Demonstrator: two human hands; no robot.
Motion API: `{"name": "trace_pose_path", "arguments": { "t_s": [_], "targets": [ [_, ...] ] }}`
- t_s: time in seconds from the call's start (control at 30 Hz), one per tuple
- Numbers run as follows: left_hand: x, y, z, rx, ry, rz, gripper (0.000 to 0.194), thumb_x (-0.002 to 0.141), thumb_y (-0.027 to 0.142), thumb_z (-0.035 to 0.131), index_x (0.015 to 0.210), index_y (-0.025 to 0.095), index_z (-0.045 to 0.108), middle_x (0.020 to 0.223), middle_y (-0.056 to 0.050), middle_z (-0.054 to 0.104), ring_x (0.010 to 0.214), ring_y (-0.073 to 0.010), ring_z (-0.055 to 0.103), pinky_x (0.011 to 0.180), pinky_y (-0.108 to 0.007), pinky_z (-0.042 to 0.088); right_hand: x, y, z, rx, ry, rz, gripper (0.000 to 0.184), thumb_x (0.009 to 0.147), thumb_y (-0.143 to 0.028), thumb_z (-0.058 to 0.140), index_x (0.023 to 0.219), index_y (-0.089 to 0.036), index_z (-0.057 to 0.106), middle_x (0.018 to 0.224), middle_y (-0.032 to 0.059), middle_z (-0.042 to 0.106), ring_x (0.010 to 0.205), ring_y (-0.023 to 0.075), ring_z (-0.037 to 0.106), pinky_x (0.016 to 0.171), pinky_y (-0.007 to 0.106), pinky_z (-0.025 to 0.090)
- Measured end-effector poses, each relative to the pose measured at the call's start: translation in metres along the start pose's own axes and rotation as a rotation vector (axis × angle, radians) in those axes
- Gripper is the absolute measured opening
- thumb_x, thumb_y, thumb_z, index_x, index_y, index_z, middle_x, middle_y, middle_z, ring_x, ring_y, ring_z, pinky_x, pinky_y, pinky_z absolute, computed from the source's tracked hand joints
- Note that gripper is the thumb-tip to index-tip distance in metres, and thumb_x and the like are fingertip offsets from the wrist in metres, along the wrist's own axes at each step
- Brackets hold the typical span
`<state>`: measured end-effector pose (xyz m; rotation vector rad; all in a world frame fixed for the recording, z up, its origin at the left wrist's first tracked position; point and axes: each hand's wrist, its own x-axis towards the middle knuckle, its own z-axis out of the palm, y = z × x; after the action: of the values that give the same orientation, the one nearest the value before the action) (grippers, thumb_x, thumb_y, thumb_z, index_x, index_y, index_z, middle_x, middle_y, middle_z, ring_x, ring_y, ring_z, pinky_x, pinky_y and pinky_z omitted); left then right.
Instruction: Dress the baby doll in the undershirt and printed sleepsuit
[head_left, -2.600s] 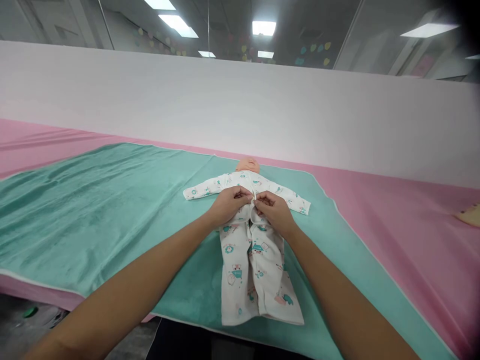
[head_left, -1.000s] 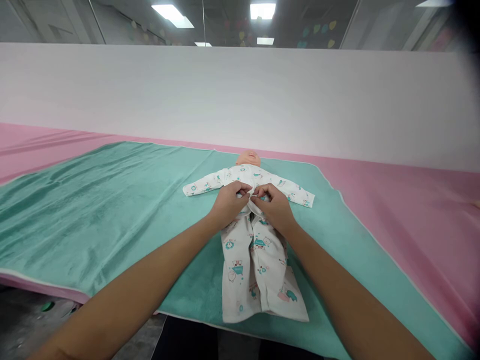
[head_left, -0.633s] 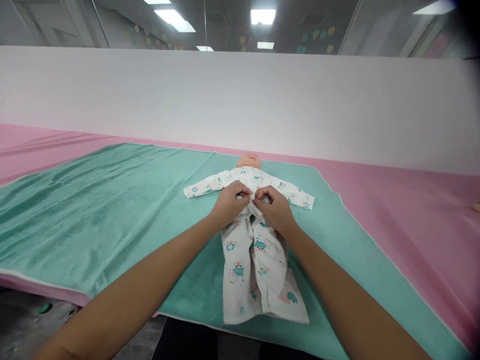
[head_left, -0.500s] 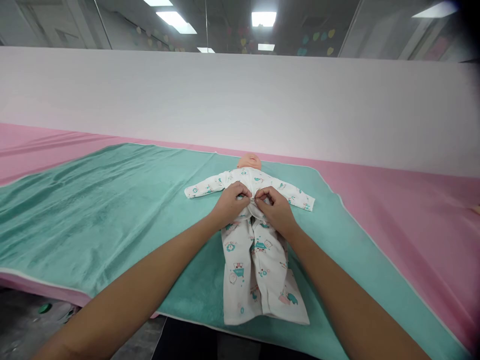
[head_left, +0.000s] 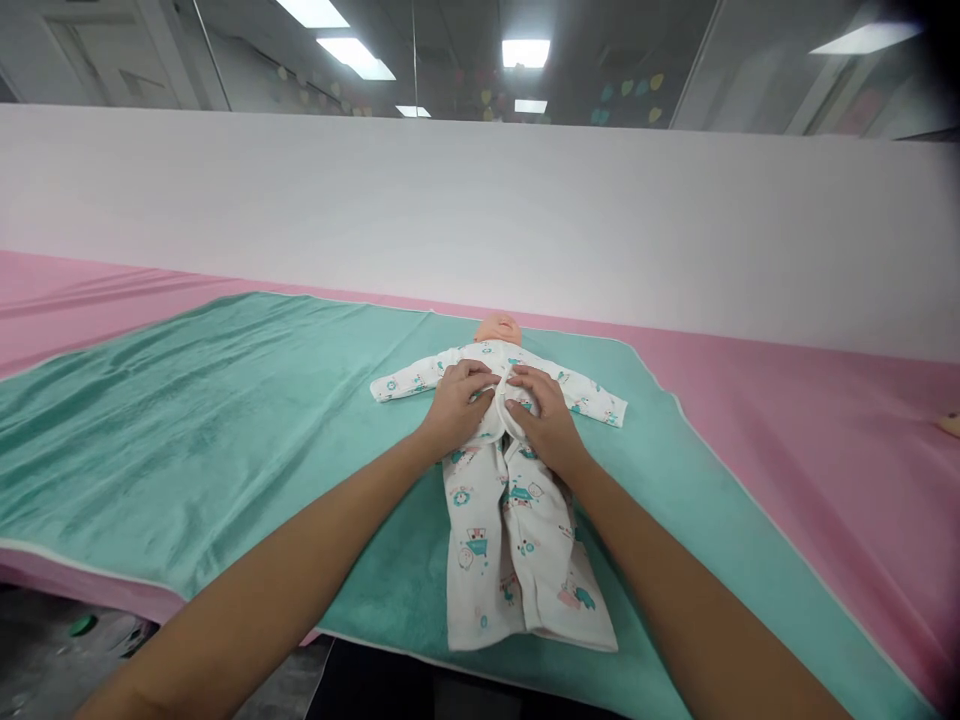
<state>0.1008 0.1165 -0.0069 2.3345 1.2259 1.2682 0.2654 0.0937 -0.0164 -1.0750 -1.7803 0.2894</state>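
A baby doll [head_left: 498, 328] lies on its back, head away from me, arms spread. It wears a white printed long-sleeved jacket [head_left: 411, 379] and matching trousers [head_left: 480, 570]. On the left half of the jacket front rests my left hand [head_left: 459, 405], fingers forward and slightly apart from the thumb. My right hand [head_left: 551, 420] lies on the right half, its thumb and fingers spread against the cloth. Between the hands the jacket's edges meet high up and part towards the hem. Any fastener there is too small to make out.
Beneath the doll a green blanket [head_left: 225, 420] with a pale edge covers part of a pink sheet [head_left: 810, 430]. A white wall [head_left: 480, 220] with glass above it stands behind. Part of a beige object [head_left: 949, 425] shows at the right edge.
Both hands were pinching the jacket's front edges together at the middle. Now their fingers have loosened and moved slightly apart, resting on the cloth. The doll lies as before.
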Motion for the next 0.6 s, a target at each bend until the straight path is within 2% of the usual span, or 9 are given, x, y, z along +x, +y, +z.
{"name": "trace_pose_path", "arguments": {
  "t_s": [0.1,0.17,0.23,0.37,0.43,0.5,0.53,0.6],
  "targets": [
    [0.004,-0.017,-0.004,0.091,-0.090,0.004,0.036,0.090,0.034,0.035,0.120,0.029,0.053,0.135,0.000,0.042,0.126,-0.0188,0.034,0.107,-0.037,0.025,0.003,0.020,-0.003,-0.068,-0.095,0.040,0.045,0.087,-0.043,0.040,0.128,-0.027,0.042,0.140,0.0006,0.036,0.131,0.0180,0.028,0.110,0.039,0.022],
    [0.005,-0.035,-0.009,0.147,-0.178,-0.049,0.044,0.092,0.041,0.025,0.132,0.030,0.040,0.142,0.003,0.035,0.130,-0.0169,0.029,0.108,-0.036,0.023,0.004,0.039,-0.009,-0.160,-0.149,0.139,0.050,0.089,-0.048,0.028,0.135,-0.027,0.033,0.143,-0.0001,0.031,0.134,0.0187,0.023,0.111,0.044,0.018],
    [0.004,-0.055,-0.017,0.270,-0.243,-0.096,0.048,0.092,0.044,0.019,0.136,0.030,0.033,0.143,0.004,0.033,0.133,-0.0176,0.025,0.109,-0.039,0.019,0.003,0.061,-0.019,-0.320,-0.201,0.233,0.053,0.090,-0.050,0.019,0.137,-0.028,0.030,0.144,-0.0003,0.029,0.135,0.0204,0.020,0.110,0.050,0.014],
    [-0.007,-0.092,-0.044,0.559,-0.298,-0.101,0.048,0.090,0.044,0.026,0.138,0.035,0.026,0.147,0.005,0.025,0.134,-0.0236,0.020,0.108,-0.049,0.013,-0.006,0.101,-0.056,-0.654,-0.252,0.282,0.058,0.087,-0.055,0.021,0.138,-0.028,0.026,0.147,0.0007,0.022,0.136,0.0241,0.018,0.108,0.055,0.012],
    [-0.013,-0.105,-0.060,0.622,-0.308,-0.180,0.051,0.089,0.042,0.030,0.139,0.033,0.024,0.144,-0.001,0.032,0.129,-0.0252,0.030,0.104,-0.047,0.023,-0.010,0.117,-0.079,-0.708,-0.227,0.382,0.060,0.086,-0.056,0.022,0.136,-0.024,0.030,0.144,0.0057,0.030,0.131,0.0262,0.029,0.104,0.053,0.022],
    [-0.017,-0.113,-0.075,0.662,-0.291,-0.295,0.050,0.088,0.041,0.033,0.136,0.030,0.031,0.133,-0.006,0.046,0.120,-0.0267,0.041,0.095,-0.042,0.034,-0.014,0.129,-0.100,-0.700,-0.209,0.474,0.058,0.083,-0.058,0.027,0.123,-0.020,0.047,0.131,0.0111,0.047,0.116,0.0275,0.045,0.091,0.045,0.037],
    [-0.018,-0.114,-0.082,0.679,-0.269,-0.347,0.048,0.087,0.042,0.035,0.133,0.029,0.037,0.126,-0.008,0.051,0.116,-0.0276,0.044,0.091,-0.041,0.037,-0.014,0.134,-0.108,-0.700,-0.172,0.502,0.057,0.081,-0.060,0.031,0.112,-0.019,0.054,0.121,0.0131,0.054,0.107,0.0275,0.050,0.083,0.041,0.041],
    [-0.017,-0.115,-0.090,0.705,-0.217,-0.422,0.043,0.084,0.045,0.039,0.122,0.028,0.048,0.116,-0.009,0.057,0.108,-0.0293,0.050,0.084,-0.040,0.041,-0.014,0.139,-0.119,-0.706,-0.083,0.544,0.052,0.075,-0.062,0.039,0.090,-0.017,0.060,0.100,0.0139,0.060,0.088,0.0259,0.055,0.067,0.035,0.041]
  ]
}}
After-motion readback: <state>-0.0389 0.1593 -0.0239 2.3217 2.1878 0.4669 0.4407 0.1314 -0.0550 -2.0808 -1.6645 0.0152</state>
